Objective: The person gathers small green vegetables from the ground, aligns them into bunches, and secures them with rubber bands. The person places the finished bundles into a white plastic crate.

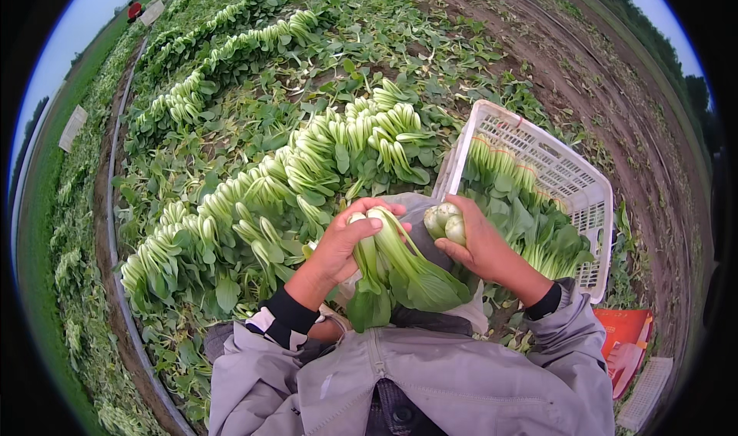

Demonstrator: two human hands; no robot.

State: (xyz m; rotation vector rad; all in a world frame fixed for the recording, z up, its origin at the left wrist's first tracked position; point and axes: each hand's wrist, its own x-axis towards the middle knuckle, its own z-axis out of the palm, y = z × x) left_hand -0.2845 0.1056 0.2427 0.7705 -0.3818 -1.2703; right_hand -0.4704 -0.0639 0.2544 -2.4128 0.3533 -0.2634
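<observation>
In front of my body, my left hand (pixel 340 246) grips a couple of bok choy heads (pixel 398 254) by their pale bases, the leaves hanging down over my lap. To the right, my right hand (pixel 475 240) is closed around a small bunch of bok choy (pixel 445 221). The bunch's cut white root ends face left, and its leaves are mostly hidden behind the hand and wrist. A gap separates the two hands. Just ahead lies a long row of harvested bok choy (pixel 265 176), laid with stems up and leaves on the ground.
A white plastic crate (pixel 602 205) at right holds bok choy bunches (pixel 501 162) tied with red bands. Near it lie a red printed bag (pixel 625 335) and another white crate (pixel 646 393). More rows (pixel 259 38) lie farther off. A grey hose (pixel 111 194) runs along the left.
</observation>
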